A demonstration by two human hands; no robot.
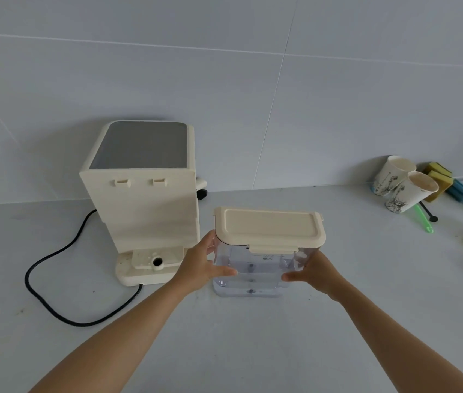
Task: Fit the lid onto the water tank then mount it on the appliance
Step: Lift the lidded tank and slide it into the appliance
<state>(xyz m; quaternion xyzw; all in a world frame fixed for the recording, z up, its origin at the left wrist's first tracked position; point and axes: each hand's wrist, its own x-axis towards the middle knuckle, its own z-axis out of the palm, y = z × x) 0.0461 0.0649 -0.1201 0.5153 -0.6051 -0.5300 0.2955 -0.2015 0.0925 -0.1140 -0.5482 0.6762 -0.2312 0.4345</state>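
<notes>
A clear water tank (253,272) stands upright on the white counter, right of the appliance. A cream lid (270,228) sits on top of the tank. My left hand (203,263) grips the tank's left side and my right hand (313,272) grips its right side. The cream appliance (142,199) stands to the left with its back toward me. Its low base (151,263) has a round port and carries nothing.
A black power cord (63,282) loops on the counter left of the appliance. Two paper cups (403,184), yellow and blue sponges (462,188) and a green stick (423,217) lie at the far right by the tiled wall.
</notes>
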